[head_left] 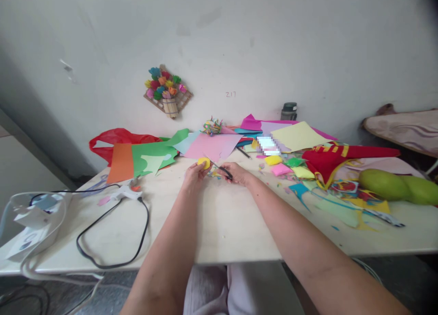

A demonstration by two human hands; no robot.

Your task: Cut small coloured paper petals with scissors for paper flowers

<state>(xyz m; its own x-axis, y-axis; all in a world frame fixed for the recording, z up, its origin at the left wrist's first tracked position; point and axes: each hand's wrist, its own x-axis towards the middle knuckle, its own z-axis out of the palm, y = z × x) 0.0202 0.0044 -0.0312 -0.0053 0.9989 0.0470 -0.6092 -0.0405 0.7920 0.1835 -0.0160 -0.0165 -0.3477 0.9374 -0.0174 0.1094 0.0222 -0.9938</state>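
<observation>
My left hand (pixel 195 173) pinches a small yellow piece of paper (pixel 204 162) with a rounded edge, held just above the table. In my right hand (pixel 237 174) is a pair of scissors (pixel 226 172) with black handles, fingers closed round them. The scissor blades point up and left, toward the yellow paper; whether they touch it I cannot tell. Small coloured paper scraps (pixel 215 174) lie on the table between and under my hands. Just beyond them rests a pink sheet of paper (pixel 212 145).
Orange paper (pixel 121 163) and green paper (pixel 147 153) lie at left, near a black cable (pixel 145 228). At right are small pink packets (pixel 280 169), red cloth (pixel 328 162) and a green gourd-like object (pixel 383 185). A dark bottle (pixel 289 111) stands by the wall.
</observation>
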